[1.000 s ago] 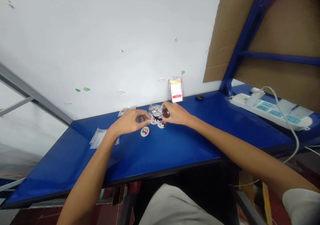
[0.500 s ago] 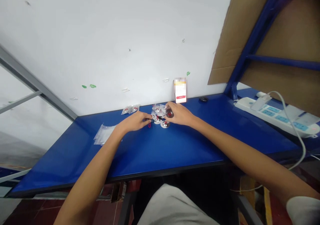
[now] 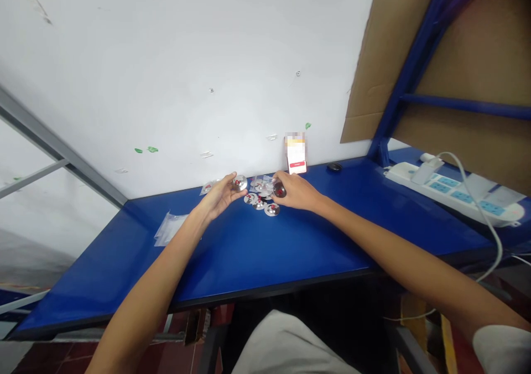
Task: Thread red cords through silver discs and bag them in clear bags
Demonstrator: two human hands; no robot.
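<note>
My left hand (image 3: 219,196) pinches a round silver disc (image 3: 239,182) with a red mark between its fingertips, just left of a small heap. That heap holds several similar discs, such as one (image 3: 272,209) at its front, and clear plastic film (image 3: 260,183). My right hand (image 3: 296,191) rests at the heap's right side, its fingers shut on a round, glossy dark piece (image 3: 279,190) with red on it. The blue table top (image 3: 265,252) lies under both hands.
A clear plastic bag (image 3: 169,228) lies left of my hands, and small packets (image 3: 208,187) sit by the wall. A white card (image 3: 296,155) stands against the wall. Further right are a small black object (image 3: 334,166) and a white power strip (image 3: 452,191) with a cable.
My left hand has moved up and left from the heap and now shows a silver disc in its fingertips. The right hand has barely moved, and the view has shifted slightly.
</note>
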